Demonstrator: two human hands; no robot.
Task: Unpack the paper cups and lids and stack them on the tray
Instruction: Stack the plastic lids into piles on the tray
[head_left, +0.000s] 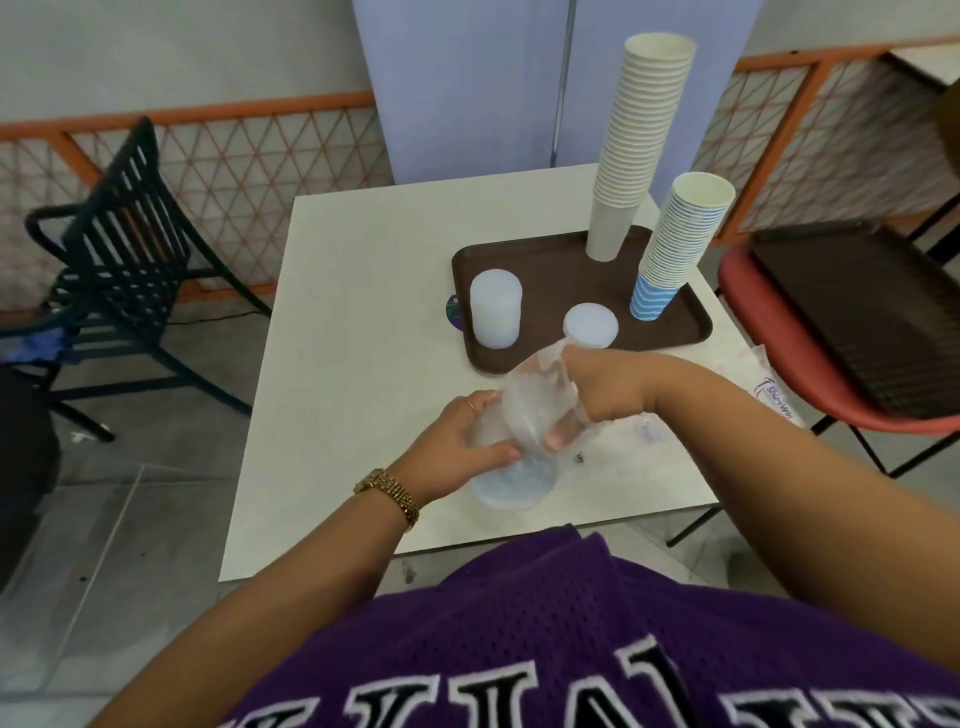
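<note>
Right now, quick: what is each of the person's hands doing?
Left hand: fingers curled round the plastic sleeve of lids, holding it.
Right hand: gripping the same sleeve nearer its top.

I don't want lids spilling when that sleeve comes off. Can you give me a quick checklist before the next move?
1. Both hands on the sleeve of lids: ok, left hand and right hand grip it.
2. Sleeve over the table: ok.
3. Free space on the tray: ok, between the lid stacks.
4. Cup stacks upright: not ok, both lean.
5. Sleeve open: cannot tell.
</note>
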